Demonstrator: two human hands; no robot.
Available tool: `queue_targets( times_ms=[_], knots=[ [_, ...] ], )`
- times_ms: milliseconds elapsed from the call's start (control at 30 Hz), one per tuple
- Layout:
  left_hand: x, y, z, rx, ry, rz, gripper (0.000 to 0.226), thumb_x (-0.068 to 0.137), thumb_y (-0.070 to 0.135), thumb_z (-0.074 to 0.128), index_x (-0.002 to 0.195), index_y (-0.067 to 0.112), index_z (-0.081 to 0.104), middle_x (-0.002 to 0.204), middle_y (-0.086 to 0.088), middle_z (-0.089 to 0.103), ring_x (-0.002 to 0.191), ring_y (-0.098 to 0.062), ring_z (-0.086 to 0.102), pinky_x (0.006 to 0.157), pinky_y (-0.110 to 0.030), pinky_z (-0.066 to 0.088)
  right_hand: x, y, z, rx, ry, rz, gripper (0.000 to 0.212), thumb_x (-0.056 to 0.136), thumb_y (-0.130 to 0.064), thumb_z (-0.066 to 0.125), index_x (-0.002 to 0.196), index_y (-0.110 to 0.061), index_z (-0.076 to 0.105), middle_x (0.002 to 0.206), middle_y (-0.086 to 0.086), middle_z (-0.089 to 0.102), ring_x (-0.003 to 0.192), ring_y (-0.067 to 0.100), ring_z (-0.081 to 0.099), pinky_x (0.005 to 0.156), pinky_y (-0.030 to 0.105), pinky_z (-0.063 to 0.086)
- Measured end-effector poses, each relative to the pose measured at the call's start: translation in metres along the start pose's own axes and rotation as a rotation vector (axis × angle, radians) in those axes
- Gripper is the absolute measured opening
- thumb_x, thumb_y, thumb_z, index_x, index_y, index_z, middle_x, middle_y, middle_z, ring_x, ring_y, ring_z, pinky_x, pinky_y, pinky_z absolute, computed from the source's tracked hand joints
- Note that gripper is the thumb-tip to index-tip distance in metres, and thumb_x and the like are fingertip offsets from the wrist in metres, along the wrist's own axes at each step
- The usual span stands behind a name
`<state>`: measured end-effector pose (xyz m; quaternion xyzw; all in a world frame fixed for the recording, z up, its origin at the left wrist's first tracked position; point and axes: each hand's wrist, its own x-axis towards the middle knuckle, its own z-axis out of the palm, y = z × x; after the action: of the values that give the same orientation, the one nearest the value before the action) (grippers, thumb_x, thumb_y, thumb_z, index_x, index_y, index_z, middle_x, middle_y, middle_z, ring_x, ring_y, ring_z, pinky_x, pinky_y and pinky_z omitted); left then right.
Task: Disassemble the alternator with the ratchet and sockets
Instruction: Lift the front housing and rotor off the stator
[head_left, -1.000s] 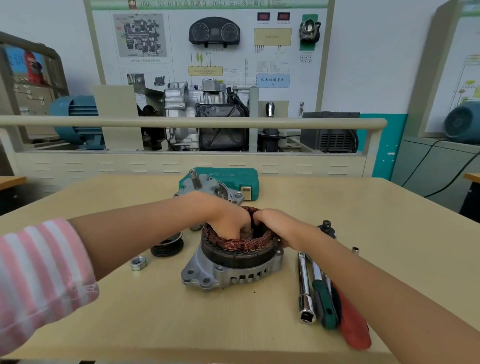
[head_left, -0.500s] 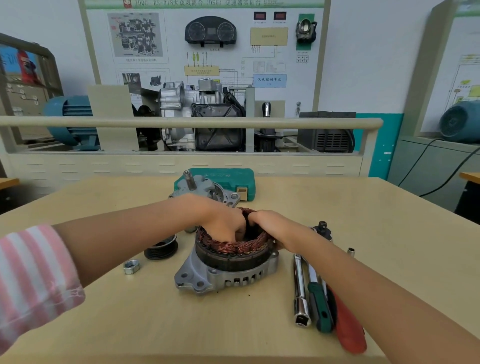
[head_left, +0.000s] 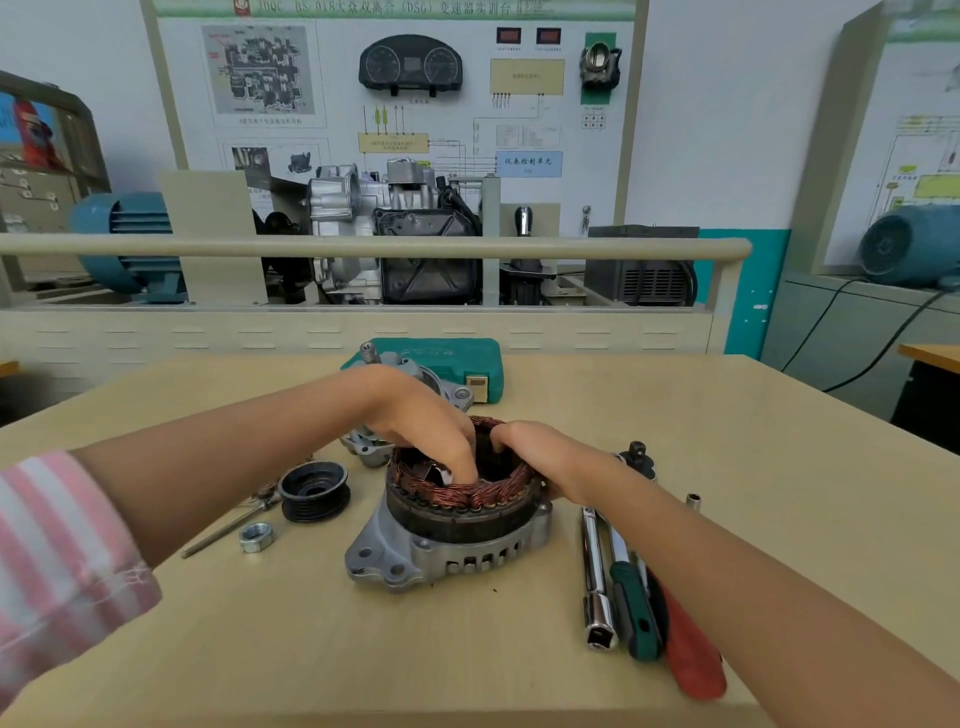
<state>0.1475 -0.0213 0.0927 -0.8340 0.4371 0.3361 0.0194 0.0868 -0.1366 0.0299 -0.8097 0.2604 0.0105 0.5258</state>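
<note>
Alternator (head_left: 447, 540) mid-table (head_left: 363, 649), copper stator up. Left hand (head_left: 421, 415) fingers reach down inside stator bore, grip unclear. Right hand (head_left: 540, 452) curled over stator's right rim, gripping it. Ratchet (head_left: 631, 597) and sockets lie toward right edge; pulley (head_left: 314, 491), nut (head_left: 256, 537) left.

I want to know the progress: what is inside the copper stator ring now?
Fingers of the left hand reach inside the stator ring; the right hand grips its rim. The bottom is hidden.
</note>
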Motion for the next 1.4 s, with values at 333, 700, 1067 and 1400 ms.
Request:
queue_targets(
  times_ms=[333,700,1067,1400],
  knots=[
    [0.003,0.001,0.001,0.032,0.042,-0.024,0.01,0.092,0.019,0.056,0.082,0.018,0.054,0.079,0.0,0.06,0.072,-0.012,0.06,0.064,-0.021,0.048,-0.002,-0.002,0.0,0.009,0.011,0.018,0.029,0.091,-0.023,0.041,0.112,-0.005,0.05,0.108,0.018,0.06,0.089,0.026,0.053,0.076,0.032,0.042],
    [0.011,0.0,0.014,0.177,0.277,-0.004,0.028,0.092,0.024,0.054,0.116,0.009,0.054,0.112,-0.011,0.063,0.093,-0.019,0.058,0.069,-0.021,0.046,-0.004,-0.001,0.0,0.012,0.004,-0.014,0.025,0.093,-0.028,0.039,0.103,-0.008,0.053,0.09,0.011,0.058,0.078,0.021,0.053,0.063,0.026,0.041],
    [-0.006,-0.021,0.01,-0.055,0.474,0.293,0.016,0.087,0.017,0.067,0.098,0.024,0.058,0.058,0.018,0.06,0.049,0.012,0.051,0.046,-0.002,0.034,-0.006,0.0,0.0,-0.015,0.008,-0.028,0.041,0.096,-0.032,0.037,0.121,-0.004,0.054,0.119,0.019,0.061,0.094,0.026,0.057,0.08,0.033,0.045],
    [0.003,-0.037,0.039,-0.3,0.741,0.404,0.014,0.084,0.016,0.07,0.086,0.029,0.065,0.083,0.009,0.073,0.082,-0.001,0.068,0.079,-0.019,0.053,-0.004,0.012,0.007,0.183,0.253,-0.473,0.027,0.097,-0.033,0.041,0.105,-0.016,0.061,0.095,-0.003,0.064,0.089,0.008,0.06,0.071,0.02,0.045]
  ],
)
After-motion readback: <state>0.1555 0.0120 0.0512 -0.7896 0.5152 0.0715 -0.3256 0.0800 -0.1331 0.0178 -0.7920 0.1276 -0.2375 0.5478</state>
